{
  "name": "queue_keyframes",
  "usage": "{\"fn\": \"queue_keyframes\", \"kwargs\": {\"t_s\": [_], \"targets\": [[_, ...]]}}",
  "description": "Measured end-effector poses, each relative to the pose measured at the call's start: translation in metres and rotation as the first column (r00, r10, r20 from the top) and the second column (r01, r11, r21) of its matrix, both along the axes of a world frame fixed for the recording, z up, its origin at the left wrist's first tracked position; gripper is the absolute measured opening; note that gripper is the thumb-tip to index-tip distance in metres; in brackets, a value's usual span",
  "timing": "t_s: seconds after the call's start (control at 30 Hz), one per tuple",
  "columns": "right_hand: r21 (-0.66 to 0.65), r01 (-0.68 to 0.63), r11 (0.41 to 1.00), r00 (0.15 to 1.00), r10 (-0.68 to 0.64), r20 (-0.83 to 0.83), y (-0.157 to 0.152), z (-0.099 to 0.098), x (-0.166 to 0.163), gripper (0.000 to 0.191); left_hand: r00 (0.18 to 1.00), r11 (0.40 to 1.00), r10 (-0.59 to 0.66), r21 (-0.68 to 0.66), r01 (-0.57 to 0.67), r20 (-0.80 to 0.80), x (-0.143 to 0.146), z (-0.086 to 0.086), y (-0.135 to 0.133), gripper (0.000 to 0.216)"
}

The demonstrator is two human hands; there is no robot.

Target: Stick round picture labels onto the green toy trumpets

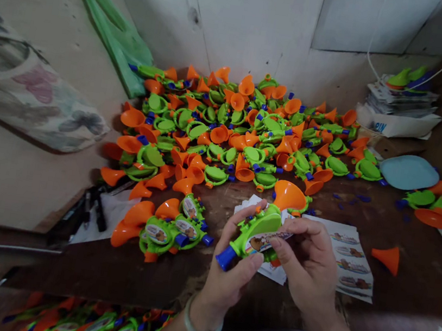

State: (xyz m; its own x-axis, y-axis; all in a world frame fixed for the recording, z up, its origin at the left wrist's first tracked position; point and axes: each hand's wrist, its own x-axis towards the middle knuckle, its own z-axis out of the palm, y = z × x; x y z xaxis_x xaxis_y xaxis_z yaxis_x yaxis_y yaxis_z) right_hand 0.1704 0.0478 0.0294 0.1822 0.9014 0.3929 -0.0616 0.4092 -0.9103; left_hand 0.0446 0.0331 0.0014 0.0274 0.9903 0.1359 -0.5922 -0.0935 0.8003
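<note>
My left hand (224,284) is closed round a green toy trumpet (264,221) with a blue mouthpiece and an orange bell. A printed sticker (259,242) lies along the trumpet's near side, and my right hand (313,269) pinches its right end between thumb and fingers. I cannot tell how much of the sticker touches the plastic. Sheets of printed stickers (351,260) lie under and to the right of my hands. Left of them, several trumpets with oval stickers (157,233) sit grouped together.
A large heap of toy trumpets (222,127) without visible stickers covers the back of the brown table (203,289). A loose orange bell (387,259) and a pale blue lid (409,173) lie right. Black pens (97,211) lie left. More stickered trumpets (99,326) show below the table edge.
</note>
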Motion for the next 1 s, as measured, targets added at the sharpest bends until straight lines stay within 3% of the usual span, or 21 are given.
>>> {"fn": "queue_keyframes", "kwargs": {"t_s": [0.27,0.6,0.77,1.0], "targets": [[0.014,0.024,1.000,1.000,-0.024,0.018,0.001,0.000,0.000,0.015,1.000,1.000,0.006,0.007,-0.006,0.008,0.003,0.001,0.002,0.055],[0.116,0.013,0.993,0.990,-0.029,0.139,0.001,0.002,0.003,0.019,0.989,0.996,0.082,0.030,-0.079,-0.125,0.001,-0.003,-0.001,0.049],[0.251,0.112,0.962,0.933,-0.188,0.307,0.007,0.001,0.007,0.015,0.975,0.977,0.135,0.188,-0.101,-0.178,0.002,-0.004,-0.006,0.047],[0.219,0.095,0.971,0.897,-0.179,0.404,0.006,-0.002,0.008,0.012,0.948,0.957,0.189,0.263,-0.120,-0.255,0.001,-0.006,-0.010,0.048]]}}
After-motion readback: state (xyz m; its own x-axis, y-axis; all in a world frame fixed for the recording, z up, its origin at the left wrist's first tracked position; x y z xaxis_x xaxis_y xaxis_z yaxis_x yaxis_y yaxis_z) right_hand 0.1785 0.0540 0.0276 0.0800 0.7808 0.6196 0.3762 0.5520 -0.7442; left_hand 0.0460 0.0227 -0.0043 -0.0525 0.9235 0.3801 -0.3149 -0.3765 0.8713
